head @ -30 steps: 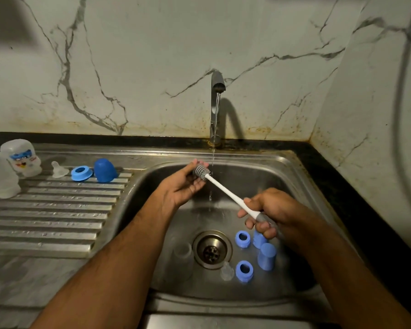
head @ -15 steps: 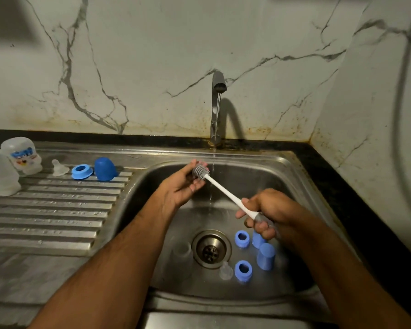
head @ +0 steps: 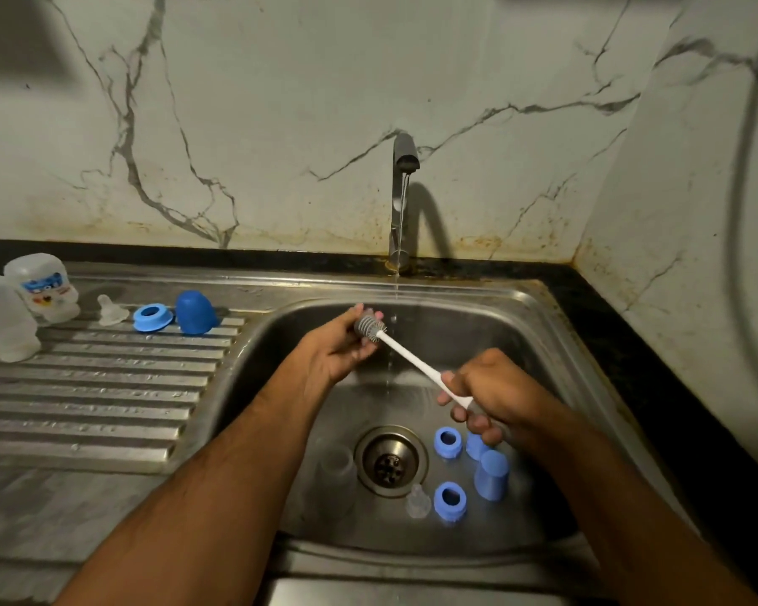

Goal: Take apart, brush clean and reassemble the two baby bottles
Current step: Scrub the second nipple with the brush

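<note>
Sink basin (head: 543, 325): obstructions and open passages

Both forearms cross the basin from the near rim; the brush (head: 412, 360) spans diagonally between the left hand (head: 340, 347) and right hand (head: 495, 395), barring the centre under the tap (head: 403, 168) and its thin water stream. On the floor, blue rings and caps (head: 491, 474) crowd the near-right area just right of the drain (head: 390, 460); a clear bottle (head: 335, 474) and a clear teat (head: 416, 500) stand at its left and near side. The far-right basin floor is open. The drainboard (head: 84, 408) is open near; bottle parts line its far edge.
</note>
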Action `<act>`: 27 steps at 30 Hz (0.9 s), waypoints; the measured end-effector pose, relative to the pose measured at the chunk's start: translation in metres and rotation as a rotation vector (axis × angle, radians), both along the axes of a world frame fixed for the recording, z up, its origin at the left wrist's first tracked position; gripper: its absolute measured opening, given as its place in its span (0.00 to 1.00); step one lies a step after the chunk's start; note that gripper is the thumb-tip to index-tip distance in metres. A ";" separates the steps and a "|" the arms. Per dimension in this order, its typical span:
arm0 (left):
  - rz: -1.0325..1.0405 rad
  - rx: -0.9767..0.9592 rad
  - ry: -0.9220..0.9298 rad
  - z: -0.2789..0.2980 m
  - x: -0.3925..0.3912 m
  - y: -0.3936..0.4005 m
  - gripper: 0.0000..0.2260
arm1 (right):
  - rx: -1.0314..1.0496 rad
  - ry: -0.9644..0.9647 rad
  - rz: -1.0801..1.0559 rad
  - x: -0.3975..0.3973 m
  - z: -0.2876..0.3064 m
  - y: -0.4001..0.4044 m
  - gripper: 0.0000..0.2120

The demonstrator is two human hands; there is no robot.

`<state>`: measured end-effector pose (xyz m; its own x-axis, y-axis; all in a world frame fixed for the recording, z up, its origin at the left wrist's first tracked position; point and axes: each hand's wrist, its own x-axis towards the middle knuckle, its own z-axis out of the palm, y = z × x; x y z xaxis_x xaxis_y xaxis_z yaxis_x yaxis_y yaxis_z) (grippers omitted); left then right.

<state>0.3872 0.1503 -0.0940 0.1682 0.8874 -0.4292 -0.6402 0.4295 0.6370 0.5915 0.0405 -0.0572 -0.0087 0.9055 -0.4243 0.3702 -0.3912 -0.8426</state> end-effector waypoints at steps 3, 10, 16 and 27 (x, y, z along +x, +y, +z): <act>-0.015 0.043 -0.125 0.004 -0.002 0.001 0.09 | -0.120 0.238 -0.011 0.008 0.002 0.001 0.17; -0.011 -0.164 0.245 -0.011 0.000 0.000 0.12 | 0.508 -0.793 0.110 0.005 -0.015 0.001 0.10; 0.003 -0.061 0.108 -0.002 0.002 0.003 0.10 | 0.020 -0.030 0.029 0.001 -0.008 0.002 0.14; 0.066 -0.080 0.027 0.000 0.004 0.000 0.08 | -0.132 0.114 0.075 0.015 -0.001 -0.001 0.18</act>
<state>0.3914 0.1501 -0.0942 0.0984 0.8587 -0.5029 -0.6520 0.4374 0.6193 0.6070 0.0392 -0.0583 -0.1291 0.8367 -0.5322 0.3076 -0.4764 -0.8237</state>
